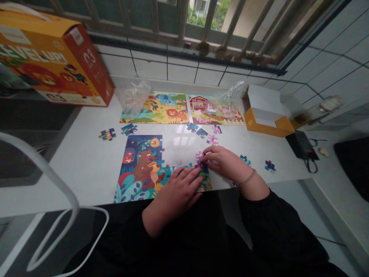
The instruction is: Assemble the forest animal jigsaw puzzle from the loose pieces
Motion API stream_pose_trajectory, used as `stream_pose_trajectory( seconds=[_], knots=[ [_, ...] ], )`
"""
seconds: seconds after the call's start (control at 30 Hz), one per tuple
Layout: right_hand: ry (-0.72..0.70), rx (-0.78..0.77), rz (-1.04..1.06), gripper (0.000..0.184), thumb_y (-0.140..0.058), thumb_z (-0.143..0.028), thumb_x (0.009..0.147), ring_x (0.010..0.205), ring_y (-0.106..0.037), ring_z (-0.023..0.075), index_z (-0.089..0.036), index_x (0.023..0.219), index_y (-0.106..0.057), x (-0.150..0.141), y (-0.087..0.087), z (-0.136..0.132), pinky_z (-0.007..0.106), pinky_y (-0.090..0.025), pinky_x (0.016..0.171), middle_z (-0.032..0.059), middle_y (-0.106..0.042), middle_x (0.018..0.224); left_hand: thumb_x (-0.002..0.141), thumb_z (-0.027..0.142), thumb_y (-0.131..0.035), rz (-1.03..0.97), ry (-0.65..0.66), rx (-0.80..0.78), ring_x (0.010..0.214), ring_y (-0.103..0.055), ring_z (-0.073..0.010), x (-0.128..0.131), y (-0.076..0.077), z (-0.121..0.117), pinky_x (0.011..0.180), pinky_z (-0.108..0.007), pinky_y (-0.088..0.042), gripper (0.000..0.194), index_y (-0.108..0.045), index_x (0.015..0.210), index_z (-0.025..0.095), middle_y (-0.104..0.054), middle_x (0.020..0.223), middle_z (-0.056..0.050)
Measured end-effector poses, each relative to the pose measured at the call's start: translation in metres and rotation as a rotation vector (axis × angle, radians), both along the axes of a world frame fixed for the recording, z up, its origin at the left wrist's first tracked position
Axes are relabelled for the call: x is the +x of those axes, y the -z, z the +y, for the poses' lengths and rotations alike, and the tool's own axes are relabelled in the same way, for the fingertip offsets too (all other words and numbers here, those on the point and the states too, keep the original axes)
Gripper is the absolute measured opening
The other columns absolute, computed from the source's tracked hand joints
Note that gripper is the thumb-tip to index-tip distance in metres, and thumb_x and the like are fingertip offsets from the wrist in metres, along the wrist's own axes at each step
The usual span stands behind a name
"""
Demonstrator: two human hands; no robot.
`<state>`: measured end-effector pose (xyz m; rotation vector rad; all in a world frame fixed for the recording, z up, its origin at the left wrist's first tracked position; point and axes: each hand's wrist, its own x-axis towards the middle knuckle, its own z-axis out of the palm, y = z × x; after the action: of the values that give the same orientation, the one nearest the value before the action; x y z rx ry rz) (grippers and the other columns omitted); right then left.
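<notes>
A partly joined jigsaw puzzle [144,165] with a brown bear in a night forest lies on the white counter. My left hand [181,188] rests flat over its lower right part, fingers stretched out, covering some of the picture. My right hand [227,161] has thumb and fingers closed on a pink-purple puzzle piece [200,157] at the right edge of the joined part. Whether that piece is fully seated I cannot tell. Beyond the fingers lie loose pieces, among them a pink one [212,139] and a dark blue one [201,133].
Two picture sheets [178,109] with clear plastic bags [134,98] on them lie along the wall. An orange puzzle box [57,61] stands at left, an open small box [268,115] at right. More pieces [107,134] are scattered about. A white cable [66,192] loops at front left.
</notes>
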<state>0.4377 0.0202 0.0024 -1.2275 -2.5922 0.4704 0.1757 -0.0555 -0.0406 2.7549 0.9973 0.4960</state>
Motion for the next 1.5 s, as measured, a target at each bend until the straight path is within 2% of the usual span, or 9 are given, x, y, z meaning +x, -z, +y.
stream_pose_trajectory(
  seconds=[0.1, 0.23, 0.37, 0.47, 0.7, 0.9, 1.07, 1.37, 1.5],
  knots=[
    [0.051, 0.034, -0.031, 0.022, -0.068, -0.014, 0.103, 0.112, -0.072, 0.0248, -0.024, 0.115, -0.084, -0.005, 0.002, -0.008, 0.042, -0.06, 0.103, 0.0105, -0.075, 0.124, 0.11, 0.043, -0.062, 0.018, -0.009, -0.008, 0.157, -0.049, -0.0322, 0.0, 0.0, 0.0, 0.13, -0.056, -0.039, 0.045, -0.059, 0.15, 0.023, -0.049, 0.174, -0.011],
    [0.122, 0.074, -0.109, 0.019, -0.067, -0.025, 0.107, 0.111, -0.072, 0.0258, -0.024, 0.116, -0.083, -0.017, 0.005, -0.032, 0.042, -0.061, 0.1, 0.012, -0.075, 0.13, 0.108, 0.044, -0.064, 0.035, -0.015, -0.026, 0.16, -0.046, -0.0328, 0.0, 0.001, 0.0, 0.132, -0.058, -0.037, 0.047, -0.058, 0.15, 0.023, -0.049, 0.173, -0.013],
    [0.171, 0.148, -0.262, 0.039, -0.064, -0.016, 0.105, 0.117, -0.07, 0.03, -0.017, 0.143, -0.072, -0.032, 0.004, -0.059, 0.045, -0.061, 0.103, 0.0189, -0.069, 0.145, 0.106, 0.045, -0.068, 0.043, -0.019, -0.041, 0.159, -0.048, -0.0338, 0.001, -0.001, 0.001, 0.133, -0.057, -0.036, 0.05, -0.058, 0.149, 0.023, -0.052, 0.171, -0.016],
    [0.182, 0.157, -0.35, 0.051, -0.063, -0.011, 0.101, 0.123, -0.068, 0.0339, -0.012, 0.152, -0.065, -0.039, 0.001, -0.068, 0.048, -0.06, 0.107, 0.0226, -0.066, 0.151, 0.104, 0.044, -0.07, 0.043, -0.02, -0.048, 0.159, -0.048, -0.0337, 0.002, -0.002, 0.001, 0.134, -0.057, -0.036, 0.051, -0.058, 0.15, 0.024, -0.051, 0.171, -0.016],
    [0.202, 0.121, -0.237, 0.049, -0.066, -0.01, 0.1, 0.118, -0.069, 0.0342, -0.019, 0.148, -0.069, -0.035, 0.004, -0.06, 0.05, -0.06, 0.105, 0.022, -0.069, 0.143, 0.103, 0.042, -0.073, 0.04, -0.028, -0.052, 0.16, -0.047, -0.0355, 0.001, -0.002, 0.001, 0.134, -0.059, -0.035, 0.052, -0.058, 0.149, 0.024, -0.046, 0.175, -0.017],
    [0.302, 0.096, -0.041, 0.018, -0.067, -0.02, 0.106, 0.109, -0.073, 0.0265, -0.023, 0.118, -0.08, -0.026, 0.014, -0.047, 0.043, -0.061, 0.101, 0.0117, -0.075, 0.122, 0.103, 0.042, -0.072, 0.045, -0.032, -0.034, 0.159, -0.048, -0.036, 0.001, 0.0, 0.001, 0.133, -0.059, -0.037, 0.055, -0.056, 0.152, 0.024, -0.048, 0.173, -0.017],
    [0.3, 0.085, -0.057, 0.015, -0.066, -0.019, 0.106, 0.107, -0.072, 0.0253, -0.022, 0.104, -0.08, -0.028, 0.016, -0.043, 0.04, -0.061, 0.098, 0.0106, -0.075, 0.118, 0.103, 0.042, -0.072, 0.046, -0.034, -0.03, 0.158, -0.05, -0.0358, 0.001, -0.003, 0.001, 0.133, -0.058, -0.037, 0.053, -0.058, 0.151, 0.024, -0.049, 0.173, -0.017],
    [0.225, 0.128, -0.205, 0.038, -0.065, -0.009, 0.099, 0.115, -0.069, 0.0317, -0.02, 0.134, -0.074, -0.034, 0.003, -0.063, 0.049, -0.062, 0.103, 0.0173, -0.073, 0.135, 0.103, 0.043, -0.072, 0.025, -0.033, -0.025, 0.158, -0.048, -0.0348, 0.002, 0.001, 0.001, 0.133, -0.057, -0.035, 0.052, -0.058, 0.15, 0.024, -0.048, 0.173, -0.016],
    [0.282, 0.141, -0.12, 0.027, -0.066, -0.013, 0.102, 0.117, -0.072, 0.0303, -0.022, 0.125, -0.077, -0.029, 0.009, -0.056, 0.049, -0.062, 0.104, 0.015, -0.074, 0.137, 0.104, 0.044, -0.071, 0.036, -0.02, -0.021, 0.158, -0.048, -0.0357, 0.001, 0.001, 0.002, 0.133, -0.059, -0.034, 0.052, -0.058, 0.15, 0.023, -0.049, 0.172, -0.017]
  ],
)
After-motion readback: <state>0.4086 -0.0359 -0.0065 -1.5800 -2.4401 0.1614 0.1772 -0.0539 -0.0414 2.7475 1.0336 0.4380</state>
